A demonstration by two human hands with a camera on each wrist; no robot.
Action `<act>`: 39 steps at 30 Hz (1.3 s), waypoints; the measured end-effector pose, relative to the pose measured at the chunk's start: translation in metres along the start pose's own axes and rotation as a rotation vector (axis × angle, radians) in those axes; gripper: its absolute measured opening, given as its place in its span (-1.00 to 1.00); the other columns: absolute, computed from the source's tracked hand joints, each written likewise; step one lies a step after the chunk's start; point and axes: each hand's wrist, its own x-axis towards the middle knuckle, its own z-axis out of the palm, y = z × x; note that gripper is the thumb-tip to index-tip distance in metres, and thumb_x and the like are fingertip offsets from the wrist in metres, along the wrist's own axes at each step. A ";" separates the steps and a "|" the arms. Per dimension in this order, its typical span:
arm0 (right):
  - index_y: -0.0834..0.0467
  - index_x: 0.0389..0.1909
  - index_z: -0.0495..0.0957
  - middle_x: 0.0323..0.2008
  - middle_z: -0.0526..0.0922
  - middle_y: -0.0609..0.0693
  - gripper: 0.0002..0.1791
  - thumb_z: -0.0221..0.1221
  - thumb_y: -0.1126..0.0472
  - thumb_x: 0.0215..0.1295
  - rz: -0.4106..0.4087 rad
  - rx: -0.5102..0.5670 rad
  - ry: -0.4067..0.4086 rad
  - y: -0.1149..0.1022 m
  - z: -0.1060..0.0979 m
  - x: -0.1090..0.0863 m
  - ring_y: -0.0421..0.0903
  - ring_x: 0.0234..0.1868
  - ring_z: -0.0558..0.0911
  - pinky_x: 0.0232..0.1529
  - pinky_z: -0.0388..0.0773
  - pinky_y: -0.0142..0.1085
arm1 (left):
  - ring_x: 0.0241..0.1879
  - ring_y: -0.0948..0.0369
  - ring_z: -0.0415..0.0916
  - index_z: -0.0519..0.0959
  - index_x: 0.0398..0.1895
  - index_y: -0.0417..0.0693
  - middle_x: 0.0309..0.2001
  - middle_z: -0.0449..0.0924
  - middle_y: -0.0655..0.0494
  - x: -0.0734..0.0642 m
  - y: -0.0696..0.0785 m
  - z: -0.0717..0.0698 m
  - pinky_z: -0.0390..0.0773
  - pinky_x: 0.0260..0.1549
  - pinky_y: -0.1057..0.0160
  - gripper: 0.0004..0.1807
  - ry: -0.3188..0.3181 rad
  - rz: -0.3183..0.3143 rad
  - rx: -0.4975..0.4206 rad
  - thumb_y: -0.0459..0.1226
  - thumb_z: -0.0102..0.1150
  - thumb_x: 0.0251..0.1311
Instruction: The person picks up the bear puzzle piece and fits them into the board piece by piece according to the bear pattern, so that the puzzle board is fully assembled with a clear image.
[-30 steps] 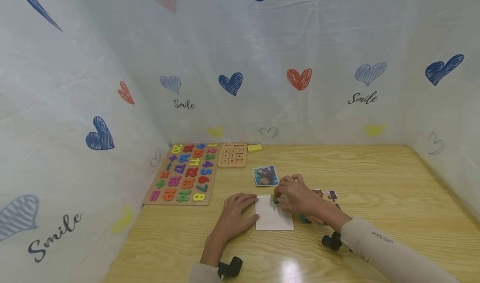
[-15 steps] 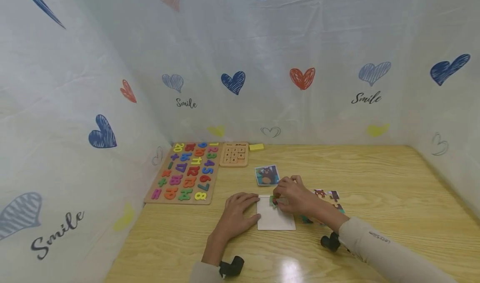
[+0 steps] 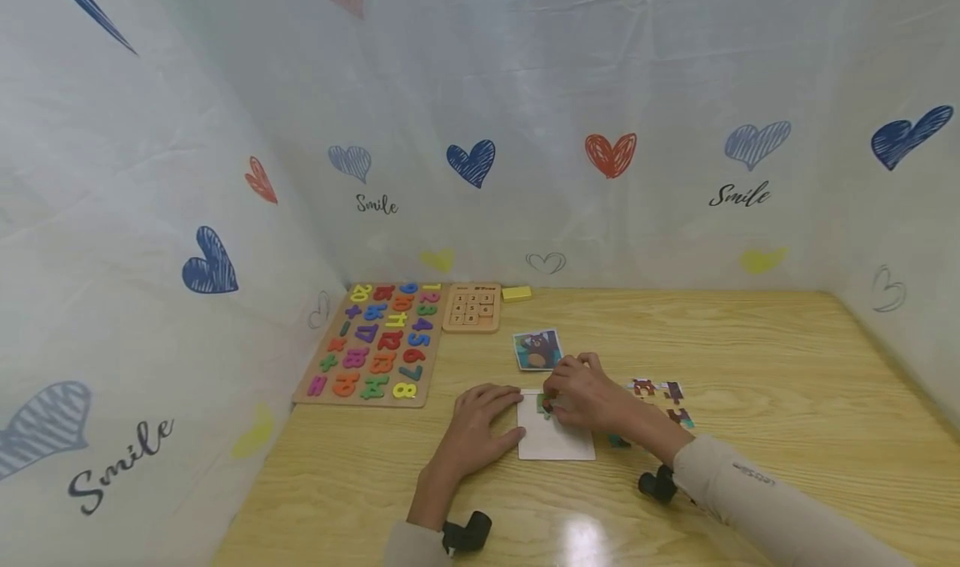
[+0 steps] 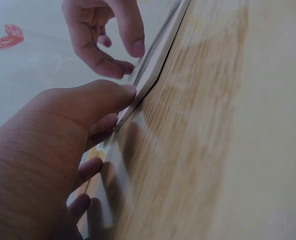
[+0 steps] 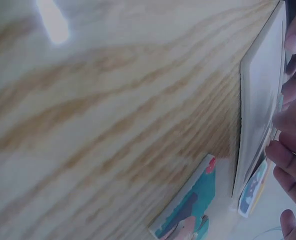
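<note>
My left hand (image 3: 476, 434) rests on the table at the left side of a white puzzle tray (image 3: 555, 444). Its thumb and a fingertip touch the tray's edge, which the left wrist view shows close up. My right hand (image 3: 588, 396) reaches over the tray's upper part and pinches a green and brown jigsaw piece (image 3: 542, 406) near the top left corner. The fingers partly cover this piece. In the right wrist view, the thumb and fingers (image 5: 288, 145) bend at the tray's far side. Loose jigsaw pieces (image 3: 679, 418) lie to the right, partly behind the right forearm.
Behind the tray lies a bear picture card (image 3: 537, 350). A wooden number board (image 3: 375, 346) with coloured numerals stands at the back left, beside a small wooden number-tile puzzle (image 3: 472, 308) and a yellow block (image 3: 516, 293). Curtains with hearts surround the table.
My right hand and the green jigsaw piece have shifted slightly left over the tray, towards its top left corner. The left hand stays at the tray's edge. The head view has turned a little.
</note>
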 end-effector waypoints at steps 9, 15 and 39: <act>-0.05 -0.29 0.71 -0.22 0.63 -0.14 -0.85 0.41 0.20 0.11 0.003 -0.029 -0.039 -0.003 0.002 0.004 -0.07 -0.04 0.48 0.00 0.27 0.06 | 0.33 0.11 0.28 0.58 0.27 0.12 0.30 0.47 0.28 0.000 -0.001 0.000 0.16 0.33 -0.11 -0.48 -0.007 -0.009 0.002 0.01 0.26 0.25; -0.03 -0.27 0.74 -0.21 0.61 -0.11 -0.87 0.39 0.21 0.14 -0.009 -0.036 -0.045 -0.007 0.003 0.007 -0.06 -0.03 0.47 -0.02 0.27 0.02 | 0.34 0.12 0.26 0.57 0.28 0.14 0.31 0.46 0.30 0.000 -0.001 -0.001 0.15 0.34 -0.10 -0.48 -0.022 -0.027 0.007 0.02 0.25 0.26; -0.01 -0.27 0.75 -0.17 0.62 -0.09 -0.88 0.41 0.19 0.16 -0.002 -0.042 -0.041 -0.011 0.012 0.018 -0.03 0.00 0.48 0.00 0.29 0.04 | 0.36 0.15 0.23 0.54 0.31 0.17 0.33 0.44 0.32 0.000 -0.002 -0.001 0.10 0.37 -0.06 -0.46 -0.057 -0.054 0.018 0.06 0.21 0.29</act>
